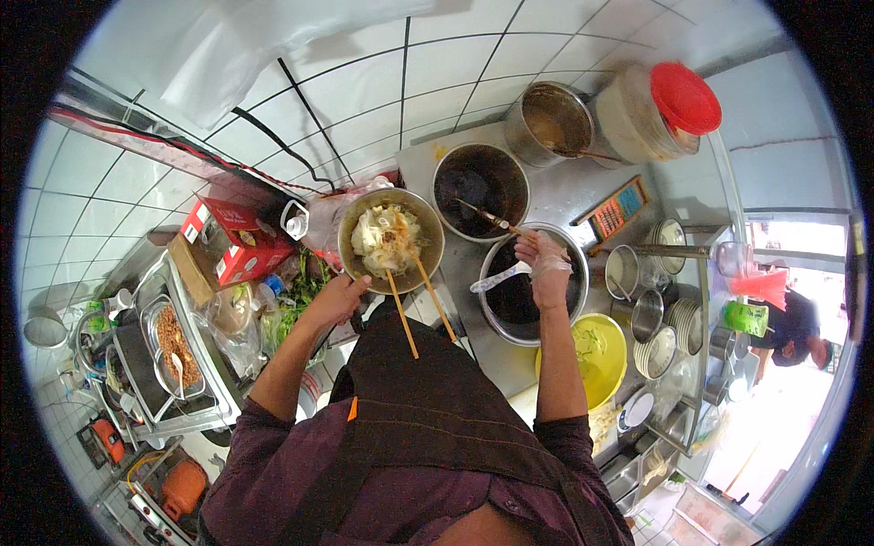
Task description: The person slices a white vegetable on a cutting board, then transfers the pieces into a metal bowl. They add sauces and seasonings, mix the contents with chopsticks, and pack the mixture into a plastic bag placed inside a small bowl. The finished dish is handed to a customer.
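My left hand [336,300] grips the rim of a metal bowl [347,263], thumb over the edge. Pale sliced food [379,235] with brown seasoning fills the bowl, and two wooden chopsticks [403,321] lean out over its near rim. My right hand [548,263], in a clear plastic glove, holds a long wooden-handled utensil [509,226]; its far end reaches into a deep metal pot [445,179] of dark contents. Below that hand is a wider metal pot [582,280] of dark liquid. A patterned white spoon [502,277] crosses its rim; whether my hand touches it cannot be told.
A tall pot [527,130] and a tub with a red lid [685,99] stand at the back. To the right are a yellow basin [611,362] and a rack of stacked bowls [654,351]. Leafy greens [297,300] and a red carton [252,256] lie left. A person [795,327] is far right.
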A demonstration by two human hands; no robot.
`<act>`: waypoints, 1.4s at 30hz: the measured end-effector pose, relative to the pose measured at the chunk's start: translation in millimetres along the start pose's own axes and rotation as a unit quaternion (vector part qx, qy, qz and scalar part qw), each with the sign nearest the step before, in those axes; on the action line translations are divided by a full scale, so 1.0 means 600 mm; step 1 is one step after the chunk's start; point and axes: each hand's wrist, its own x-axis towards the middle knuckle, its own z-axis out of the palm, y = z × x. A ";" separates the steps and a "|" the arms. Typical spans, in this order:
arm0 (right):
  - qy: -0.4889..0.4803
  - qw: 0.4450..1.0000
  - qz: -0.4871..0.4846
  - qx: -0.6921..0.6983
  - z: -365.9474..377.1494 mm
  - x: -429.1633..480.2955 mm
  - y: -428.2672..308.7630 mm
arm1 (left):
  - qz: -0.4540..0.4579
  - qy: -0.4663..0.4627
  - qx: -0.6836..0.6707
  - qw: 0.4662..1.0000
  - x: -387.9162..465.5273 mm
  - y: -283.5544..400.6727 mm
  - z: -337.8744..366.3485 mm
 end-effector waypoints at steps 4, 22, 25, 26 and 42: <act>0.008 1.000 0.000 0.029 -0.013 -0.011 -0.003 | -0.004 -0.005 0.007 1.000 0.002 0.001 0.001; -0.215 0.763 -0.425 -0.437 0.076 -0.212 -0.044 | 0.013 -0.012 0.081 0.997 0.018 0.001 -0.012; -0.291 0.691 -0.478 -0.458 0.089 -0.250 -0.046 | -0.005 -0.021 0.062 0.998 0.021 0.000 -0.018; -0.302 0.689 -0.484 -0.447 0.089 -0.259 -0.053 | -0.011 -0.022 0.052 0.998 0.023 -0.001 -0.020; -0.251 0.708 -0.514 -0.413 0.072 -0.240 -0.015 | 0.002 -0.053 -0.088 0.995 -0.022 0.012 -0.060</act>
